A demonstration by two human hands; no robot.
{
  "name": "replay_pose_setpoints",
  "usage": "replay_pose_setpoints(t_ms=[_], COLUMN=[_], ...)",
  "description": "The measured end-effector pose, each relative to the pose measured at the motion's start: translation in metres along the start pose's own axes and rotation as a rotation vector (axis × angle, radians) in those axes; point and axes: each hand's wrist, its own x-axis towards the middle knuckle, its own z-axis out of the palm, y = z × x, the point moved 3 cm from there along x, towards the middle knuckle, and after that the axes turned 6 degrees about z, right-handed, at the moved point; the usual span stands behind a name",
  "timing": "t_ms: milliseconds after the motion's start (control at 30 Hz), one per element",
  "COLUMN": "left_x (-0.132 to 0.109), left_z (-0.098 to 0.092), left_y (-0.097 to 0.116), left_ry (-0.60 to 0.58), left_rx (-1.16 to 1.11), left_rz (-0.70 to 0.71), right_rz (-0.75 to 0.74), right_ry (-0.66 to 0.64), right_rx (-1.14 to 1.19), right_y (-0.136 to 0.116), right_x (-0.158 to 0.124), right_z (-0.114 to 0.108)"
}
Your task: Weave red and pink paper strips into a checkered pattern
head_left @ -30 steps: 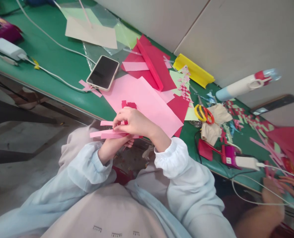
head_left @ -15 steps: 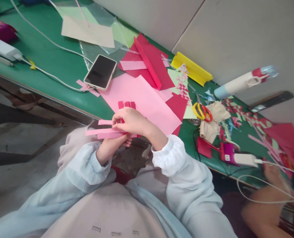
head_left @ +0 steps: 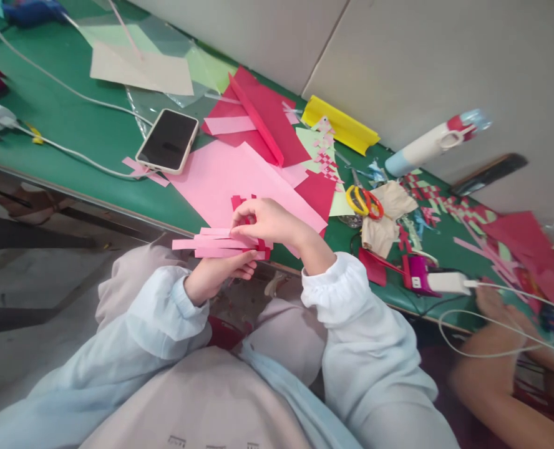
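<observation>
Pink paper strips (head_left: 216, 243) stick out to the left from a weave with red paper strips (head_left: 243, 202), just over the table's front edge. My left hand (head_left: 221, 271) grips the weave from below, its thumb along the lowest pink strip. From above, my right hand (head_left: 267, 221) curls its thumb and fingers onto the strips, pinching at the crossing of pink and red; the exact strip under the fingertips is partly hidden. Pink paper sheets (head_left: 230, 168) lie on the table behind my hands.
A phone (head_left: 168, 140) on a cable lies left of the sheets. Red paper (head_left: 286, 140), a folded yellow piece (head_left: 340, 125), scissors (head_left: 364, 202) and a bottle (head_left: 427, 146) stand or lie to the right. Another person's arm (head_left: 490, 349) shows at lower right.
The view has shifted, so the table things appear further left. My right hand has moved slightly right along the weave, and more of the pink strips shows beside it.
</observation>
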Motion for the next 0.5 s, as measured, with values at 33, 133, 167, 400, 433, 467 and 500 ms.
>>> replay_pose_setpoints(t_ms=[33, 133, 167, 400, 433, 467, 500], left_x=[-0.001, -0.01, -0.014, -0.038, -0.042, -0.045, -0.048], left_z=[-0.004, -0.018, -0.023, -0.038, -0.039, -0.039, -0.04], left_y=[-0.003, -0.013, -0.016, -0.015, -0.014, -0.014, -0.013], left_ry=[-0.001, 0.002, 0.028, -0.002, -0.024, -0.049, -0.08], left_rx=[-0.005, 0.012, 0.031, 0.179, 0.216, 0.252, 0.289], left_rz=[-0.002, -0.046, -0.076, -0.153, -0.164, -0.172, -0.178], right_rz=[-0.007, -0.039, -0.047, -0.08, -0.083, -0.087, -0.089], right_ry=[-0.016, -0.051, -0.057, -0.081, -0.083, -0.084, -0.086], right_rx=[0.009, 0.035, 0.043, 0.054, 0.055, 0.057, 0.06], right_y=[0.001, 0.0, 0.0, 0.002, 0.003, 0.004, 0.005], right_x=[0.001, 0.006, 0.008, 0.017, 0.017, 0.018, 0.018], right_z=[0.0, 0.004, 0.006, 0.013, 0.014, 0.015, 0.015])
